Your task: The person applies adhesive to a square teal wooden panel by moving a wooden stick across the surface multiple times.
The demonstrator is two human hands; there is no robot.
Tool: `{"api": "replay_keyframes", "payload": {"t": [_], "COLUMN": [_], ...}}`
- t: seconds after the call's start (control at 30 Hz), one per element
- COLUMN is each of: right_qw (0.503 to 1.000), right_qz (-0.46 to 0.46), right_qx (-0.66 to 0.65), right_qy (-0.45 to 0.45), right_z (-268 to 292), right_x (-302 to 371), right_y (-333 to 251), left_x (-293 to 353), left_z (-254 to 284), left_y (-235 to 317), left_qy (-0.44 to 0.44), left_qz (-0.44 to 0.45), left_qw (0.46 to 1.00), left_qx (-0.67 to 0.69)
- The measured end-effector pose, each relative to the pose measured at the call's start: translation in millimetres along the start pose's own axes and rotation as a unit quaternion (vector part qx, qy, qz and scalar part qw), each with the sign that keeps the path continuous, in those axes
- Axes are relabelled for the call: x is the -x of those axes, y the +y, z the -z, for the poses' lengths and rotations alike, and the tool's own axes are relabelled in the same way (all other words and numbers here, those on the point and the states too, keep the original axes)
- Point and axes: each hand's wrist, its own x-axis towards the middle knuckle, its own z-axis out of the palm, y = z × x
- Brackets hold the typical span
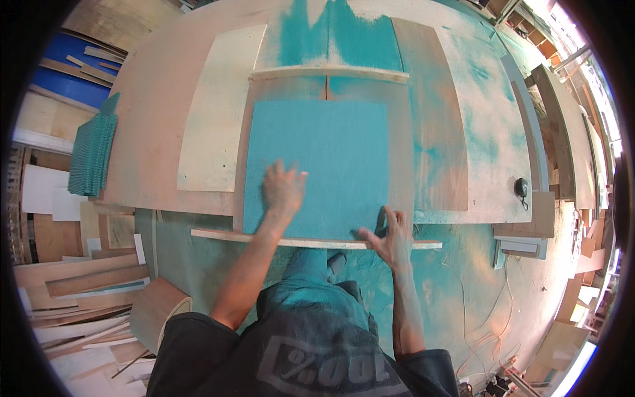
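Note:
A flat teal panel (324,145) lies on the worktable in front of me. Palm down on its left half is my left hand (284,190), slightly blurred, its fingers apart; nothing shows in it, though the underside of the palm is hidden. My right hand (390,237) is at the panel's near right corner, thumb and fingers spread along the edge. A narrow wooden strip (311,243) runs across beneath the panel's near edge. Another wooden strip (331,73) lies beyond the far edge.
Pale boards (215,112) and brown boards (440,112) flank the panel on the paint-stained table (152,119). A stack of teal panels (92,152) stands at the left edge. A small black object (522,187) sits at the right. Cables (499,311) and wood offcuts (99,284) lie lower down.

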Motion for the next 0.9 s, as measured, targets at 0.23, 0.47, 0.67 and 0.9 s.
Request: {"api": "replay_keyframes", "payload": {"t": [0.23,0.47,0.67,0.9], "right_qw": [0.990,0.979,0.973,0.964], "right_qz": [0.141,0.196,0.226,0.253], "right_qx": [-0.004,0.001,0.036,0.058], "right_qy": [-0.003,-0.048,-0.038,-0.059], "right_z": [15.0,7.9,11.1,11.2], "right_x": [19.2,17.0,-26.5,-98.3], "right_y": [19.4,35.0,22.4,24.6], "left_x": [-18.0,-25.2,-67.0,-139.2], "left_z": [-8.2,-18.2,-12.1,-12.3], "left_y": [104.2,103.2,100.6,106.5], "left_qy": [-0.122,-0.106,-0.108,-0.098], "left_qz": [-0.004,-0.021,-0.026,-0.030], "left_qw": [0.992,0.993,0.993,0.994], "left_qx": [-0.010,-0.045,-0.039,-0.041]}}
